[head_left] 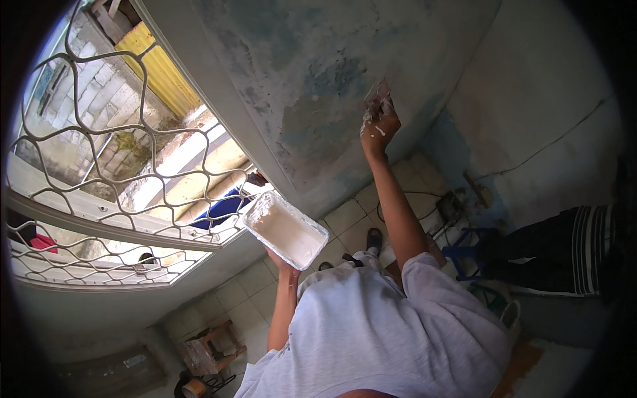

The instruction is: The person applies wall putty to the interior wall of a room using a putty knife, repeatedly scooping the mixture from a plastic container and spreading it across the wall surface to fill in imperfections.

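Observation:
My left hand [282,260] holds a rectangular white-crusted tray [286,233] from beneath, with pale creamy paste inside; much of that hand is hidden under it. My right hand [379,129] is raised against the mottled wall [318,79], closed on a small flat tool [377,96], perhaps a scraper, smeared with white. White smears also mark the back of that hand. Whether the tool touches the wall, I cannot tell. The wall shows patchy grey, bluish and beige areas.
A grilled window [119,132] fills the left side. Below are floor tiles [245,278], a blue plastic stool [464,253] with cords nearby, dark striped fabric [551,252] at the right, and a wooden stool [209,348] at lower left. The walls meet in a corner right of my hand.

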`<control>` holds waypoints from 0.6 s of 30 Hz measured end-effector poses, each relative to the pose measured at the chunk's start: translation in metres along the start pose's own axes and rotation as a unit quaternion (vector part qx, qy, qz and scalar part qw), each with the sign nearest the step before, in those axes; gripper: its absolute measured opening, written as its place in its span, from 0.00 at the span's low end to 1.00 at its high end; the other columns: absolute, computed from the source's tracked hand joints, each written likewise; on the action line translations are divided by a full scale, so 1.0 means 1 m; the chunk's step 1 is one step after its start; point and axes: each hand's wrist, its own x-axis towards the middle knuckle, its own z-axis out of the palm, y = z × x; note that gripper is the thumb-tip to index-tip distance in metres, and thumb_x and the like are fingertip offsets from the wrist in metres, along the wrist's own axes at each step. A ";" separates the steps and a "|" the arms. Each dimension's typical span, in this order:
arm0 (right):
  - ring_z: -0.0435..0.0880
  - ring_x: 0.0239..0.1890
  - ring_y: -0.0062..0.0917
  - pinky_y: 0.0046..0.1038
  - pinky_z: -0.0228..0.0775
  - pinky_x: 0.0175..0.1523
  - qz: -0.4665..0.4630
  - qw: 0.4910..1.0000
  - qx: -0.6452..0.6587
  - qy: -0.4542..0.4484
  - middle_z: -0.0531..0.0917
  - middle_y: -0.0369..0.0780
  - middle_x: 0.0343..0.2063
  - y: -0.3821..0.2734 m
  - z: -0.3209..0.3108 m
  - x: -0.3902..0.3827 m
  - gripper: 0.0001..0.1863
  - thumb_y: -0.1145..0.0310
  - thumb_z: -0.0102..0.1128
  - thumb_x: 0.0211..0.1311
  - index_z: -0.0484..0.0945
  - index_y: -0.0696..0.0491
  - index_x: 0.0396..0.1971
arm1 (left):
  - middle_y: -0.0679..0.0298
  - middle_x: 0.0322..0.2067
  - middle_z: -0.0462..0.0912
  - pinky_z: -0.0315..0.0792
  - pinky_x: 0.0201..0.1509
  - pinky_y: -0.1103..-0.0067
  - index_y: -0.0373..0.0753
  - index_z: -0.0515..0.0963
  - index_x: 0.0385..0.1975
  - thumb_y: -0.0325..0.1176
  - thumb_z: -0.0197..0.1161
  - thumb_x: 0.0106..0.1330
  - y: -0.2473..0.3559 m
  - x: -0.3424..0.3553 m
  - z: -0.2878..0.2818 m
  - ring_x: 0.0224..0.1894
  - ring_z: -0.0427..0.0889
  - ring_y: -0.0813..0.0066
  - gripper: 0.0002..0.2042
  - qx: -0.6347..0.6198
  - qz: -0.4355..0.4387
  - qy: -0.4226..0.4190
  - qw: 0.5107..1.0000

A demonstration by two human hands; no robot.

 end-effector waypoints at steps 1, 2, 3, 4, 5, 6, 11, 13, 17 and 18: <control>0.71 0.15 0.31 0.31 0.67 0.27 0.000 1.000 -0.002 0.000 0.76 0.44 0.14 0.005 0.011 0.013 0.08 0.75 0.54 0.68 0.77 0.63 0.29 | 0.61 0.58 0.75 0.76 0.61 0.63 0.43 0.65 0.66 0.60 0.37 0.75 0.001 -0.002 0.000 0.58 0.78 0.59 0.31 0.032 0.011 0.006 0.999; 0.71 0.14 0.30 0.31 0.67 0.27 0.015 1.000 -0.022 -0.010 0.75 0.44 0.13 0.006 0.020 0.027 0.09 0.73 0.55 0.68 0.78 0.64 0.30 | 0.61 0.58 0.75 0.76 0.61 0.63 0.43 0.65 0.66 0.60 0.37 0.75 0.002 -0.004 0.001 0.58 0.78 0.59 0.31 0.032 0.007 0.006 0.999; 0.72 0.13 0.30 0.31 0.67 0.26 0.030 0.999 -0.040 -0.019 0.75 0.44 0.13 0.004 0.025 0.033 0.10 0.72 0.55 0.68 0.79 0.65 0.31 | 0.61 0.57 0.76 0.75 0.62 0.62 0.43 0.65 0.66 0.60 0.37 0.75 0.004 -0.006 0.004 0.57 0.78 0.59 0.31 0.010 -0.013 0.003 1.000; 0.74 0.14 0.33 0.32 0.68 0.26 -0.032 0.995 -0.077 -0.057 0.76 0.45 0.13 -0.008 0.039 0.024 0.10 0.72 0.57 0.66 0.79 0.65 0.34 | 0.61 0.57 0.76 0.75 0.62 0.62 0.43 0.65 0.66 0.60 0.36 0.75 0.006 -0.005 0.007 0.57 0.79 0.59 0.31 -0.011 -0.033 -0.002 0.999; 0.77 0.14 0.36 0.33 0.70 0.26 -0.094 0.985 -0.111 -0.096 0.77 0.47 0.14 -0.027 0.060 0.005 0.10 0.71 0.58 0.65 0.80 0.64 0.37 | 0.61 0.57 0.76 0.75 0.62 0.62 0.43 0.65 0.66 0.60 0.36 0.75 0.008 -0.003 0.008 0.57 0.79 0.59 0.31 -0.009 -0.030 -0.004 0.999; 0.79 0.17 0.39 0.35 0.71 0.27 -0.131 0.980 -0.092 -0.115 0.79 0.48 0.17 -0.048 0.075 -0.020 0.11 0.72 0.59 0.63 0.80 0.63 0.40 | 0.61 0.57 0.76 0.75 0.62 0.61 0.43 0.64 0.66 0.60 0.36 0.75 0.008 -0.003 0.008 0.57 0.78 0.59 0.31 -0.008 -0.029 0.003 1.000; 0.86 0.30 0.42 0.34 0.78 0.32 -0.209 0.930 0.043 -0.301 0.86 0.46 0.37 -0.081 0.032 -0.105 0.19 0.78 0.63 0.57 0.79 0.58 0.50 | 0.58 0.60 0.75 0.75 0.63 0.56 0.43 0.65 0.67 0.55 0.39 0.75 0.008 0.000 0.005 0.59 0.78 0.55 0.29 -0.039 -0.043 -0.010 0.998; 0.87 0.32 0.41 0.32 0.79 0.35 -0.192 0.943 0.074 -0.260 0.86 0.46 0.38 -0.068 0.010 -0.099 0.17 0.79 0.62 0.58 0.80 0.58 0.49 | 0.58 0.60 0.75 0.75 0.63 0.55 0.43 0.64 0.67 0.55 0.39 0.75 0.009 0.006 -0.001 0.59 0.78 0.55 0.28 -0.042 -0.043 -0.015 0.998; 0.85 0.24 0.37 0.30 0.77 0.31 0.002 0.993 -0.073 -0.096 0.87 0.50 0.31 -0.004 -0.014 -0.034 0.17 0.76 0.58 0.64 0.79 0.63 0.52 | 0.62 0.58 0.75 0.74 0.63 0.61 0.44 0.64 0.67 0.60 0.37 0.75 0.013 0.008 0.002 0.58 0.78 0.59 0.31 -0.020 -0.033 -0.002 0.999; 0.85 0.23 0.38 0.32 0.76 0.31 0.050 0.991 -0.091 -0.087 0.86 0.51 0.30 0.008 -0.013 -0.016 0.18 0.76 0.57 0.63 0.78 0.64 0.52 | 0.62 0.58 0.76 0.74 0.63 0.61 0.44 0.64 0.67 0.60 0.37 0.75 0.014 0.007 0.002 0.57 0.78 0.59 0.31 -0.014 -0.032 -0.002 0.999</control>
